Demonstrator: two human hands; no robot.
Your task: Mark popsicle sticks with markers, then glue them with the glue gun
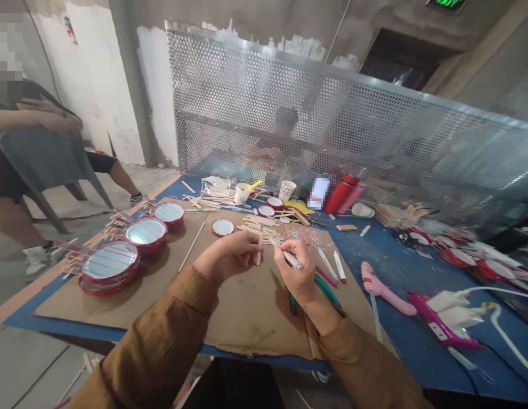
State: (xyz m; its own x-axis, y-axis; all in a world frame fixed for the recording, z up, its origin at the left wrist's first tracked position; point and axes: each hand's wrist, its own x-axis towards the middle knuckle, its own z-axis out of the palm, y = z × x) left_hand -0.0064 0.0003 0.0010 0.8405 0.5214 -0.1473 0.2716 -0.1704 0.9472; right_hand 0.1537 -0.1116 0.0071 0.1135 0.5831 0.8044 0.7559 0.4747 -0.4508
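My left hand (238, 250) is closed on a wooden craft stick (260, 243), held upright above the cardboard sheet (247, 307). Just to its right, my right hand (297, 271) grips a white marker (292, 259), its tip pointing toward the stick but apart from it. Behind both hands lies a pile of loose craft sticks (264, 227) beside a heap of thin coloured rubber bands (309, 234). Green-handled pliers (327, 291) lie partly hidden under my right wrist. More markers (339, 267) rest right of that hand.
Stacked red-rimmed round discs (110, 261) line the left side. A pink glue gun (387, 289) and a purple power strip (443, 324) with cables lie right. Paper cups (242, 193) and a red bottle (343, 193) stand before a perforated metal screen (264, 102). A person sits at far left.
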